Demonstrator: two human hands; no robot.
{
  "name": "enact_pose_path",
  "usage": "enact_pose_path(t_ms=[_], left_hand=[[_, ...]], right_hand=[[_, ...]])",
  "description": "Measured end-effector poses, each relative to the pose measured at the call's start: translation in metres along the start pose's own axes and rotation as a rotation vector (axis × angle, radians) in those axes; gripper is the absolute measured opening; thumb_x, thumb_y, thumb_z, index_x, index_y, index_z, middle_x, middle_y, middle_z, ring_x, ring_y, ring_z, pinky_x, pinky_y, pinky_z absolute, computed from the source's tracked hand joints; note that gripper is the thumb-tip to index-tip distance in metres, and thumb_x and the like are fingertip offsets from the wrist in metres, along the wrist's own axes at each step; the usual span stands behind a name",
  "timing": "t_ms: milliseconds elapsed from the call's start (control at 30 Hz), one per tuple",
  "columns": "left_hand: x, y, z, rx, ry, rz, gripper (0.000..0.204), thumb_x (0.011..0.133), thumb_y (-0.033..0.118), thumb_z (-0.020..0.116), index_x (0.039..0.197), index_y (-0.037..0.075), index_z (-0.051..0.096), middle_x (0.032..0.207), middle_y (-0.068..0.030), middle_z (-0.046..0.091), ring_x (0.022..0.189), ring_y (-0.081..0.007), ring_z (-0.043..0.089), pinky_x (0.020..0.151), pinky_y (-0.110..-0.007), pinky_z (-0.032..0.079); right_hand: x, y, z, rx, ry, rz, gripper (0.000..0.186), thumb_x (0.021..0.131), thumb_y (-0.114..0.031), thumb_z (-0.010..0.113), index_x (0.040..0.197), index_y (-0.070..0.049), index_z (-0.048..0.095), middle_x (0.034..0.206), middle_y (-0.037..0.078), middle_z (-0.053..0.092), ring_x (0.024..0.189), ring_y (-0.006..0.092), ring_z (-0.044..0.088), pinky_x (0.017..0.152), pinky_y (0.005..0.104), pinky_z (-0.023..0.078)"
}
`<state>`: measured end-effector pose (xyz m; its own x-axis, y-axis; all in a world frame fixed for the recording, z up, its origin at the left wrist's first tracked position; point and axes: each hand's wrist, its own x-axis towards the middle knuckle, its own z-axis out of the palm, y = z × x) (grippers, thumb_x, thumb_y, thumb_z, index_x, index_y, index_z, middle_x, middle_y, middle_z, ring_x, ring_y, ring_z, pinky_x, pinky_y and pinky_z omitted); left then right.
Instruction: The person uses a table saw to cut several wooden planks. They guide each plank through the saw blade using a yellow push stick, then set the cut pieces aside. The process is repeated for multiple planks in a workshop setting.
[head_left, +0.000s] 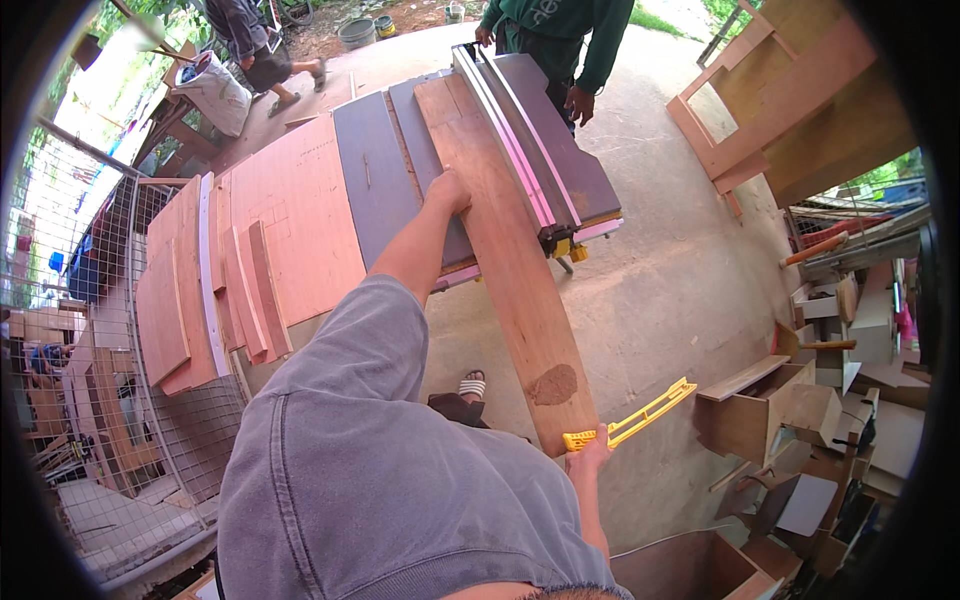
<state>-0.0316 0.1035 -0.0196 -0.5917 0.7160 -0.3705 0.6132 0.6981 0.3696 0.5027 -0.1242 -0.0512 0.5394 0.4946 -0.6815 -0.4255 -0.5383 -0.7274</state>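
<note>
A long brown wooden board [510,260] lies on the dark top of a table saw [375,160], along its metal rip fence [515,140]. Its near end juts past the table toward me and bears a dark rough patch. My left hand [452,190] is closed at the board's left edge, over the saw table; its fingertips are partly hidden. At the near end, my right hand [590,452] grips a yellow push stick [648,412], whose notched end touches the board's end. The blade cannot be made out.
Pinkish plywood sheets and strips [290,180] lie left of the saw. A person in a dark green top [560,40] stands at its far side; another person [255,50] walks at far left. Wooden boxes and offcuts [800,420] crowd the right, below a large wooden frame [770,100].
</note>
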Motion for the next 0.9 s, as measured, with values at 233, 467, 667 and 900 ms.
enact_pose_path(t_ms=[233, 467, 667, 900], left_hand=[[0.002, 0.002, -0.006, 0.058, -0.024, 0.023, 0.096, 0.084, 0.018, 0.077, 0.157, -0.013, 0.022, 0.124, -0.0297, 0.068, 0.115, -0.0402, 0.069, 0.093, -0.044, 0.058], [0.014, -0.002, -0.003, 0.054, -0.021, 0.011, 0.098, 0.084, 0.019, 0.076, 0.157, -0.012, 0.021, 0.121, -0.0292, 0.069, 0.112, -0.0398, 0.07, 0.09, -0.044, 0.059], [0.037, -0.016, 0.015, 0.058, 0.021, 0.019, 0.098, 0.084, 0.022, 0.076, 0.157, -0.012, 0.021, 0.116, -0.0278, 0.071, 0.107, -0.0376, 0.072, 0.088, -0.044, 0.06], [0.078, -0.036, 0.04, 0.232, -0.011, 0.117, 0.1, 0.082, 0.024, 0.08, 0.156, -0.012, 0.024, 0.116, -0.0274, 0.071, 0.108, -0.0375, 0.072, 0.088, -0.043, 0.06]], right_hand=[[0.0, 0.002, 0.004, -0.015, 0.006, -0.017, 0.036, 0.098, -0.019, 0.066, 0.126, -0.002, 0.05, 0.108, 0.014, 0.064, 0.091, 0.0296, 0.069, 0.073, 0.0489, 0.06], [0.001, 0.003, 0.008, -0.018, 0.021, 0.001, 0.036, 0.098, -0.02, 0.066, 0.125, -0.002, 0.051, 0.108, 0.013, 0.064, 0.091, 0.0294, 0.069, 0.072, 0.049, 0.06], [-0.002, 0.003, 0.013, 0.005, 0.011, -0.002, 0.036, 0.098, -0.02, 0.066, 0.125, -0.002, 0.051, 0.109, 0.013, 0.063, 0.091, 0.0294, 0.068, 0.073, 0.0489, 0.06], [-0.005, 0.001, 0.017, 0.005, 0.002, -0.006, 0.036, 0.098, -0.019, 0.066, 0.126, -0.003, 0.05, 0.109, 0.013, 0.063, 0.092, 0.0294, 0.068, 0.074, 0.0495, 0.06]])
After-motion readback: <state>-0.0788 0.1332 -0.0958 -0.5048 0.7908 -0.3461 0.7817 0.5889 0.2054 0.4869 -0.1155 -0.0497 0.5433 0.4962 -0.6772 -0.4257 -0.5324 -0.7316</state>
